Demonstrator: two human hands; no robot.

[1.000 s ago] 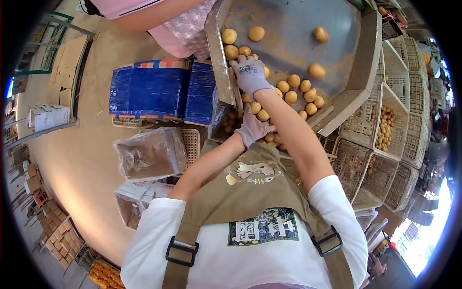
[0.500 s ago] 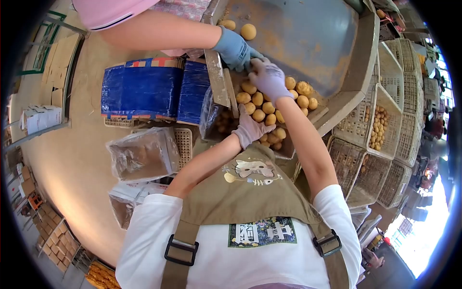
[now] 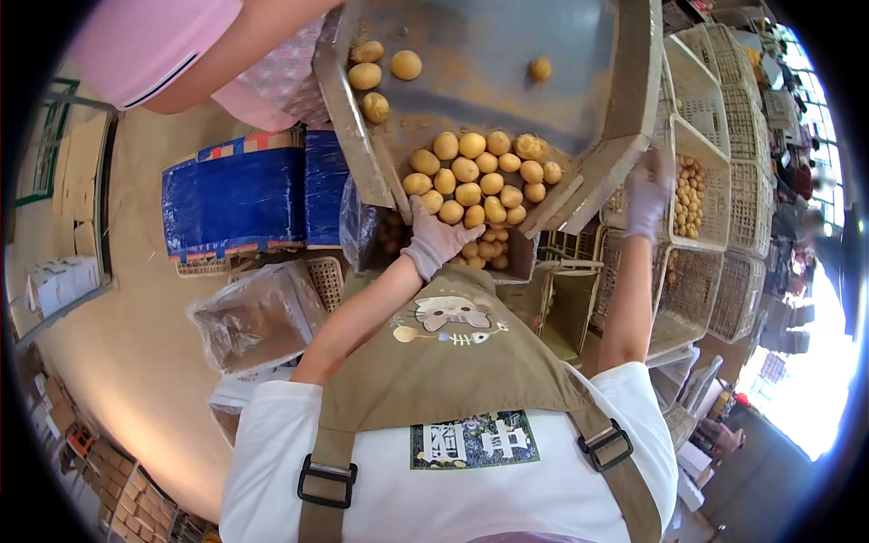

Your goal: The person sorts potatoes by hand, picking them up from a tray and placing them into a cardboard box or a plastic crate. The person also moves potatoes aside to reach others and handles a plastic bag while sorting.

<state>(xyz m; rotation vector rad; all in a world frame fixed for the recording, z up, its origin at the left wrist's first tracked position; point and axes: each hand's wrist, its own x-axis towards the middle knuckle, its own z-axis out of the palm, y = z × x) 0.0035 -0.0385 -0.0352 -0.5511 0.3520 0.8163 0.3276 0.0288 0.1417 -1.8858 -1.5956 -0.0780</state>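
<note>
My left hand, in a pale glove, lies at the lower lip of a sloped metal tray. Its fingers and thumb are spread against the front potatoes. Below that hand, more potatoes sit in a box under the lip, partly hidden by the hand and my apron. Out to the right, my right hand, also gloved, is smeared by motion beside the tray's wooden side, over the plastic crates. Whether it holds anything I cannot tell.
Stacked plastic crates line the right, one with potatoes inside. Left of the tray are blue-wrapped cartons and a plastic-lined box. A co-worker's pink sleeve is at upper left.
My right hand has left the potatoes and swung right, past the tray's side. The co-worker's blue-gloved hand has gone from view. More potatoes show on the tray, and the view has shifted.
</note>
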